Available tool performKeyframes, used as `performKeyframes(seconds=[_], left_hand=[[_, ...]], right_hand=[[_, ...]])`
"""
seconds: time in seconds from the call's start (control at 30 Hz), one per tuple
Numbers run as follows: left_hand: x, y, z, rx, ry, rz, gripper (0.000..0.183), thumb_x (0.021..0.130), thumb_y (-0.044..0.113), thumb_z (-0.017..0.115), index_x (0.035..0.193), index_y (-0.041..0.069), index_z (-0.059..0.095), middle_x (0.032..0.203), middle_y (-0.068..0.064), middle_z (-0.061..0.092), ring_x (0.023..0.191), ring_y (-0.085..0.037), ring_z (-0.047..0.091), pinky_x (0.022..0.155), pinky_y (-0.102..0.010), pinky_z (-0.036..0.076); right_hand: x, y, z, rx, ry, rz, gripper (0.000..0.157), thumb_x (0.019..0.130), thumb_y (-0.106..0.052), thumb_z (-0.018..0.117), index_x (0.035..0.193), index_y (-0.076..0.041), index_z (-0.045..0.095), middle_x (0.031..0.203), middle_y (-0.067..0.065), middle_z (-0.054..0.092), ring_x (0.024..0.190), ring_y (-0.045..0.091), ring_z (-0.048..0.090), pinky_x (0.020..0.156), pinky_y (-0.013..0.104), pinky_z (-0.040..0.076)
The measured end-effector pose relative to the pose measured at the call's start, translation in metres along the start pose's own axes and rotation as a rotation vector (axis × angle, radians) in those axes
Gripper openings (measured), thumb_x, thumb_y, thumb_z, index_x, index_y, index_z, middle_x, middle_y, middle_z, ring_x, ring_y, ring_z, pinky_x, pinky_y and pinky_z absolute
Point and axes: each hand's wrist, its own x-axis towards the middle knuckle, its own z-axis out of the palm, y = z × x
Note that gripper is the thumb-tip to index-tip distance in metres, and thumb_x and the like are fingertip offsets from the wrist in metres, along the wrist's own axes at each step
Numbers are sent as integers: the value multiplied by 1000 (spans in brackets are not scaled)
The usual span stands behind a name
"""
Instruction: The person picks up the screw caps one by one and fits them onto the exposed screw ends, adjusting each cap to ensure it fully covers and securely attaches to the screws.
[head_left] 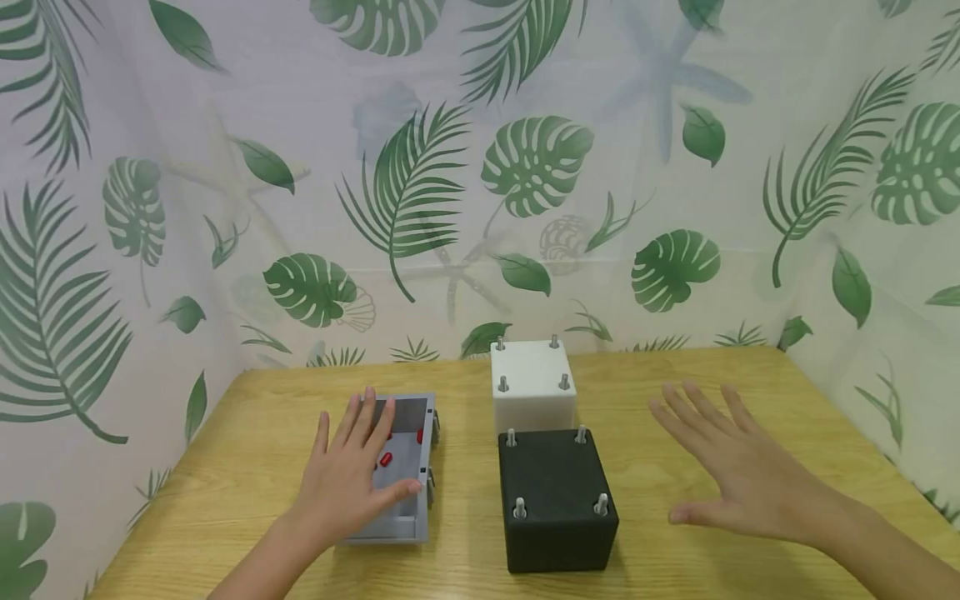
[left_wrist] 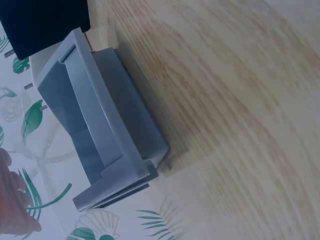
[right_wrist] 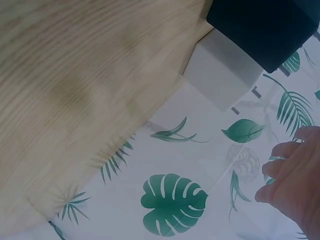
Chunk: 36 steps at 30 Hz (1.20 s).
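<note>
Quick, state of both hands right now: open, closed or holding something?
Left hand: open, holding nothing, partly hiding the gray tray in the head view.
Right hand: open, holding nothing.

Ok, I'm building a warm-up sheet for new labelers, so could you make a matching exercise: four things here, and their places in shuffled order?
Things
1. red pieces
2. white box
3. left hand
4. right hand

Places, as the head view shows them
A. behind the black box
B. to the right of both boxes
C. inside the gray bin
D. covering part of the gray bin from sight

Pairs: 1-C, 2-A, 3-D, 4-B
</note>
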Motion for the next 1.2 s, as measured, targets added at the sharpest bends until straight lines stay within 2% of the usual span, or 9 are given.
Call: performKeyframes(seconds=[0.17, 0.33, 0.5, 0.7, 0.97, 1.2], left_hand=[[2, -1, 0, -7, -7, -4, 98, 80, 72, 50, 152, 13, 18, 158, -12, 6, 145, -31, 6, 114, -61, 3], [2, -4, 1, -27, 0, -9, 97, 81, 72, 49, 152, 13, 20, 158, -13, 7, 145, -32, 7, 114, -61, 4], [3, -7, 2, -27, 18, -4, 93, 83, 70, 48, 151, 13, 21, 157, -14, 9, 145, -33, 8, 114, -61, 7], [2, -9, 2, -40, -7, -20, 90, 85, 67, 48, 151, 13, 21, 158, -13, 7, 145, -33, 6, 114, -60, 6], [4, -10, 3, -59, -36, -32, 88, 87, 65, 48, 151, 13, 20, 158, -13, 6, 145, -32, 5, 114, -60, 6], [6, -11, 4, -91, -60, -39, 87, 89, 64, 47, 152, 12, 16, 157, -14, 6, 145, -32, 6, 115, -58, 9]], right_hand=[[6, -3, 2, 9, 25, -49, 102, 80, -78, 42, 148, -4, 28, 158, 8, 10, 146, 18, -4, 117, 46, -9], [11, -7, 4, -9, 67, -108, 101, 81, -79, 33, 144, -1, 35, 158, 11, 14, 146, 23, 1, 117, 48, -6], [15, -14, 2, -4, 73, -139, 100, 81, -79, 33, 144, -1, 35, 156, 13, 18, 146, 25, 5, 118, 48, -4], [19, -22, 1, 15, 73, -181, 99, 81, -78, 35, 145, -2, 35, 155, 12, 24, 146, 26, 10, 119, 45, -1], [30, -24, 11, 113, 263, -355, 90, 89, -71, 33, 134, 6, 47, 146, 15, 41, 138, 32, 32, 119, 45, 10], [39, -25, 14, 158, 341, -455, 87, 91, -67, 37, 129, 10, 51, 141, 19, 46, 137, 34, 34, 118, 47, 14]])
